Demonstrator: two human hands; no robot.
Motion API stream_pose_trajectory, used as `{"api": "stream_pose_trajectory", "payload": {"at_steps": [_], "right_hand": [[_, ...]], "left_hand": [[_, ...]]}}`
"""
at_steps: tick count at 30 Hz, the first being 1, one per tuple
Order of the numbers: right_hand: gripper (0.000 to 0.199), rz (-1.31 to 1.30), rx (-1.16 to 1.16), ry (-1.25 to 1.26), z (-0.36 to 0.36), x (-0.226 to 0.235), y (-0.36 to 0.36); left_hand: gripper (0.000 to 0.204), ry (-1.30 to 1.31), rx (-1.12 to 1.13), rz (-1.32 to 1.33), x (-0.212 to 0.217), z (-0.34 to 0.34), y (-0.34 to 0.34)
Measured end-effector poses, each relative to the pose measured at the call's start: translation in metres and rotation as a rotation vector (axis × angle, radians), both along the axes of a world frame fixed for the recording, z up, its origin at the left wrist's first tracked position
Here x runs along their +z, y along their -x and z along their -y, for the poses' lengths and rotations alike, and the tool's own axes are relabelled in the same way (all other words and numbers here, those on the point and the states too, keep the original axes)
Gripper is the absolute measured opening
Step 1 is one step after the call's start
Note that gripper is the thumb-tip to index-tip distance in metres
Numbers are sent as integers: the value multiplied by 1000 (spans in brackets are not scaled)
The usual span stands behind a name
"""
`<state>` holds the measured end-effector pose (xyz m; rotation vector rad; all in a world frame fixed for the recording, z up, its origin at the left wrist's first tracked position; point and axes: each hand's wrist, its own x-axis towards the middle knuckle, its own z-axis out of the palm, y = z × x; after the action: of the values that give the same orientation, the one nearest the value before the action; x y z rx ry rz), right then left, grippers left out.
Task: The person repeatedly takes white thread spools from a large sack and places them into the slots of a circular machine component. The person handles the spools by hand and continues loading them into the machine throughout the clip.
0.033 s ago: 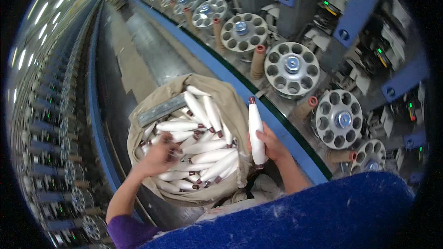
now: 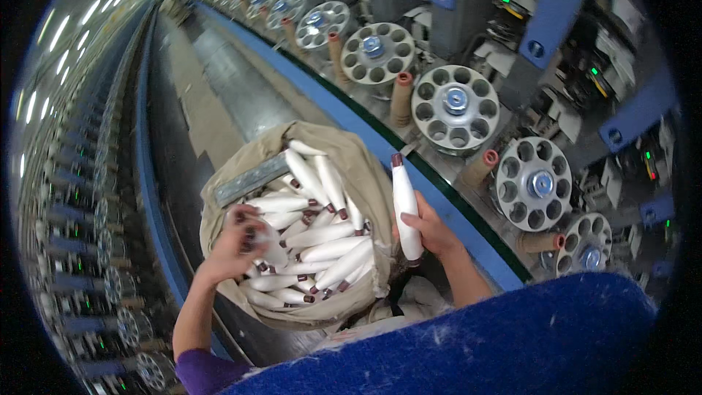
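Observation:
My right hand point(image 2: 431, 230) is closed around the lower part of a white yarn bobbin point(image 2: 403, 194), held nearly upright just right of a cloth-lined round basket point(image 2: 374, 175). Both of its dark brown ends show. Over the left side of the basket, my left hand point(image 2: 235, 245) is curled and smeared by motion. A blurred white yarn bobbin point(image 2: 272, 246) shows at its fingers, seemingly in its grip. Beneath, many full bobbins point(image 2: 333, 250) lie heaped at various angles, brown ends showing.
A grey metal bar point(image 2: 252, 178) lies across the basket's far left part. Along the right runs a machine with a blue rail point(image 2: 351, 123), round bobbin magazines with holes point(image 2: 455, 106) and brown tubes point(image 2: 401, 99). Another machine row point(image 2: 102, 249) lines the left side of the aisle.
My left hand has shifted slightly left, and a blurred white bobbin now shows at its fingers. My right hand still grips its bobbin. The whole view has moved a little.

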<state>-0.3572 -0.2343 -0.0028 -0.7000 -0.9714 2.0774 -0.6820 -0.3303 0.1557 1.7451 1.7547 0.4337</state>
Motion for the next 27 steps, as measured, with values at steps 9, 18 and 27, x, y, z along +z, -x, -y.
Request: {"api": "stream_pose_trajectory", "payload": {"at_steps": [9,18,27], "right_hand": [[55,162,100,9,7,12,-132],[45,340,195,-153,2,18,-274],[28,614,-935,-960,-46,4,-322]], "left_hand": [[48,242,-276,1319,-73,-68,-146],[61,584,-705,1175,-116,-128,-312],[54,92,-566,792,-122,-150,-459]]}}
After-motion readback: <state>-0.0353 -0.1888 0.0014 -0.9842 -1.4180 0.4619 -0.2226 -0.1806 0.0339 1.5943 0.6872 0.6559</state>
